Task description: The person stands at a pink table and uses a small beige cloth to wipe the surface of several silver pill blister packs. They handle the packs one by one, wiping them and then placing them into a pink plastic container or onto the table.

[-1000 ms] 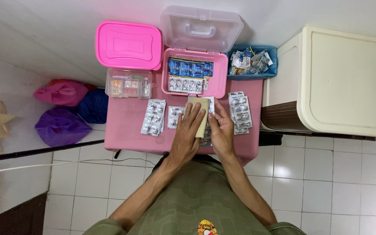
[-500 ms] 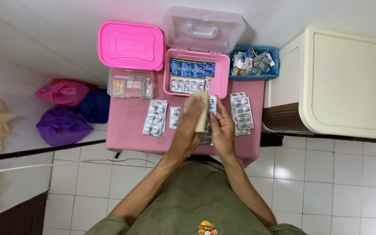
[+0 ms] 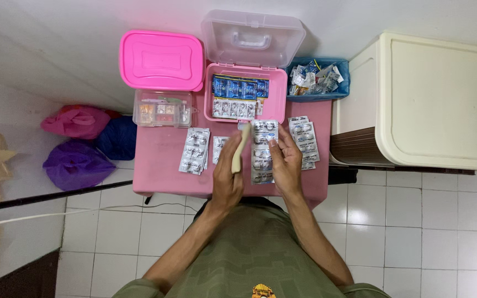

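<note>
Blister strips (image 3: 263, 152): shiny silver foil. Pad (image 3: 240, 148) in left hand (image 3: 226, 179): matt beige, soft-looking. Bench (image 3: 161, 165): smooth pink plastic. Box lid (image 3: 252, 37): clear glossy plastic. Floor (image 3: 415, 232): glossy white tile.

A pink lid (image 3: 162, 59) sits at eleven o'clock, a blue tray of packets (image 3: 318, 80) at one, a cream cabinet (image 3: 437, 99) at three, bags (image 3: 78, 152) at nine.
</note>
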